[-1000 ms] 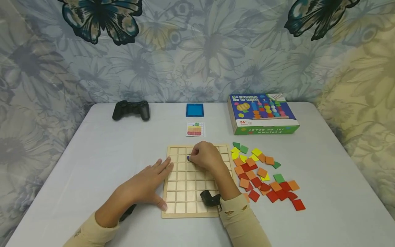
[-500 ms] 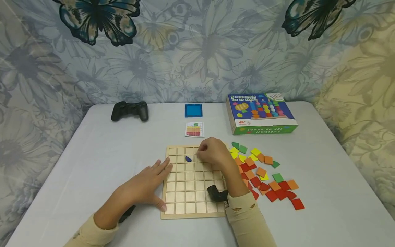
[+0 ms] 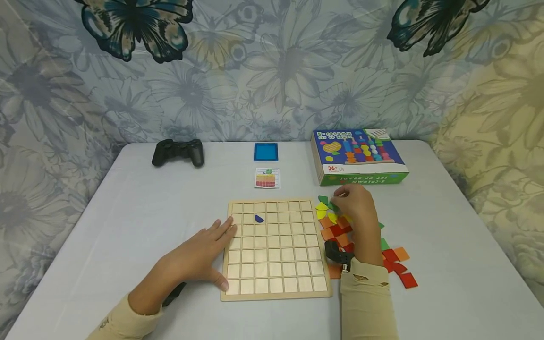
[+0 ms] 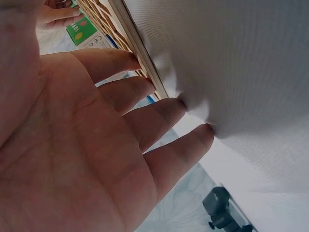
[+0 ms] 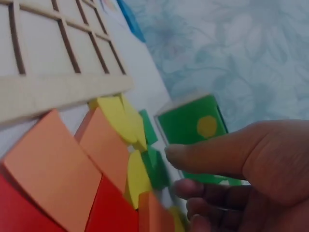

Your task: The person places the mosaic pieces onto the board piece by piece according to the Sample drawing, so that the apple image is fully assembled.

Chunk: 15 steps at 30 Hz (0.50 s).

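Note:
My left hand (image 3: 197, 255) lies spread along the left edge of the wooden grid board (image 3: 276, 297), thumb at its lower corner. In the left wrist view its straight fingers (image 4: 178, 154) reach past the board's side to the white tablecloth. A small dark blue rounded piece (image 3: 259, 218) sits in the board's second row. My right hand (image 3: 357, 203) is over the far end of the coloured tile pile, fingers loosely bent. In the right wrist view, its thumb (image 5: 178, 155) and fingertips are apart, right beside a green tile (image 5: 155, 169), with nothing between them.
Orange, red and yellow tiles (image 3: 327, 233) lie heaped right of the board. Behind stand a picture card (image 3: 267, 178), a blue tray (image 3: 266, 152), a boxed bead set (image 3: 361, 158) and a black game controller (image 3: 178, 152).
My right hand has let go of the blue piece on the board and moved right to the green tiles. The left hand has stayed at the board's edge.

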Each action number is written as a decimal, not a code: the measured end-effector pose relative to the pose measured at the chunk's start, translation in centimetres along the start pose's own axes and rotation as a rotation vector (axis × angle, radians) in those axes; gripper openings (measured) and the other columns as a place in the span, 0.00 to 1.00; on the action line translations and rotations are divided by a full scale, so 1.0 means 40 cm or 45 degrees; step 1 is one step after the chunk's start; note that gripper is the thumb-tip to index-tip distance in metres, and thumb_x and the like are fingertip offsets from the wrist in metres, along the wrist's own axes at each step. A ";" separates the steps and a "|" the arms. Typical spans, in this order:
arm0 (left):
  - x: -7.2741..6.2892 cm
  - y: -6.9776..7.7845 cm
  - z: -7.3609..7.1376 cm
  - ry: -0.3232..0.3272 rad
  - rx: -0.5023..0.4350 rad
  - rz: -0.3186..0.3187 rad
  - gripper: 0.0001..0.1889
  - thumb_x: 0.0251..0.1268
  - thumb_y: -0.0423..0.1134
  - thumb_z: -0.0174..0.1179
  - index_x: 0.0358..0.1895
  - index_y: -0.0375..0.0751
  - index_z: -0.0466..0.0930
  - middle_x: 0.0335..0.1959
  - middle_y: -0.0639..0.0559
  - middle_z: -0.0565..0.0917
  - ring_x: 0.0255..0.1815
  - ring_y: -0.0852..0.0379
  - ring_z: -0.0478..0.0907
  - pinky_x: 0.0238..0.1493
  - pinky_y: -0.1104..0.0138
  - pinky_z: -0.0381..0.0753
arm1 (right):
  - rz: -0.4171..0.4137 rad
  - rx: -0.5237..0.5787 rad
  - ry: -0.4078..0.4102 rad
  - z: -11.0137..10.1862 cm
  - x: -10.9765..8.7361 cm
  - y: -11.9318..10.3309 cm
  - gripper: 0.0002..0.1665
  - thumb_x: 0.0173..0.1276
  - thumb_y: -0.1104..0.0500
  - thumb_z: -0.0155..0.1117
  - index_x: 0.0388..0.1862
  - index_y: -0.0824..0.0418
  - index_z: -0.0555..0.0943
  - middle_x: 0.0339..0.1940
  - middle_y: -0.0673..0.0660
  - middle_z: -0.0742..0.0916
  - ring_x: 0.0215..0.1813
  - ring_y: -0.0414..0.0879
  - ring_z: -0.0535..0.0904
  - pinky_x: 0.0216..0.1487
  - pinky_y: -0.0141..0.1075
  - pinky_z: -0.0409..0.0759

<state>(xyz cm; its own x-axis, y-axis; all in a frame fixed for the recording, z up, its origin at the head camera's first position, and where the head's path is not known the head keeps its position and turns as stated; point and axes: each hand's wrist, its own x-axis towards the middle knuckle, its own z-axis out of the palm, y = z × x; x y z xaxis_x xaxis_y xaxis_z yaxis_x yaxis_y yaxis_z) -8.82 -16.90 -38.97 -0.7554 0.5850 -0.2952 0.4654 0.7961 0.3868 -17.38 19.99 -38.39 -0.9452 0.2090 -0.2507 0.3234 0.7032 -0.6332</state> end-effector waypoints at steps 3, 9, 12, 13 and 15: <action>-0.001 0.000 -0.001 0.000 0.001 -0.006 0.68 0.35 0.64 0.77 0.79 0.32 0.51 0.81 0.38 0.46 0.79 0.36 0.44 0.73 0.42 0.53 | -0.003 -0.004 -0.027 0.005 0.005 0.003 0.20 0.69 0.56 0.67 0.53 0.68 0.83 0.50 0.68 0.83 0.49 0.61 0.76 0.52 0.53 0.79; -0.002 0.000 0.000 -0.005 -0.002 -0.013 0.68 0.35 0.64 0.76 0.79 0.33 0.51 0.81 0.39 0.46 0.80 0.37 0.44 0.74 0.42 0.52 | -0.108 -0.100 -0.008 0.021 0.017 -0.004 0.20 0.68 0.53 0.69 0.49 0.68 0.85 0.47 0.67 0.85 0.48 0.61 0.78 0.49 0.51 0.79; -0.001 0.000 0.000 -0.010 -0.002 -0.008 0.68 0.36 0.65 0.76 0.79 0.33 0.50 0.81 0.39 0.46 0.80 0.37 0.43 0.74 0.42 0.52 | -0.141 -0.129 0.021 0.027 0.017 -0.008 0.18 0.67 0.54 0.69 0.47 0.68 0.86 0.46 0.67 0.85 0.48 0.61 0.78 0.50 0.53 0.78; 0.000 0.000 0.000 -0.012 0.004 -0.008 0.68 0.36 0.65 0.75 0.79 0.33 0.50 0.81 0.39 0.46 0.80 0.37 0.43 0.74 0.42 0.52 | -0.148 -0.131 0.028 0.028 0.017 -0.010 0.18 0.67 0.55 0.70 0.46 0.69 0.87 0.46 0.66 0.86 0.48 0.61 0.78 0.51 0.53 0.78; 0.000 0.000 -0.002 -0.013 0.010 -0.010 0.68 0.36 0.65 0.76 0.79 0.33 0.50 0.81 0.39 0.45 0.80 0.37 0.43 0.74 0.42 0.52 | -0.154 -0.121 0.035 0.031 0.016 -0.013 0.16 0.67 0.56 0.70 0.45 0.69 0.87 0.45 0.66 0.86 0.47 0.60 0.78 0.51 0.52 0.78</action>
<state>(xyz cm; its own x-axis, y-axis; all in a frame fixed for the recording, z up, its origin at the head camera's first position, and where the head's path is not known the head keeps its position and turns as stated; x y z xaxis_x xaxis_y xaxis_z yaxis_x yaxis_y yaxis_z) -8.85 -16.92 -38.91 -0.7544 0.5800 -0.3073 0.4628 0.8020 0.3776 -18.11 18.90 -39.14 -0.9784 0.1366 -0.1554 0.2026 0.7851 -0.5853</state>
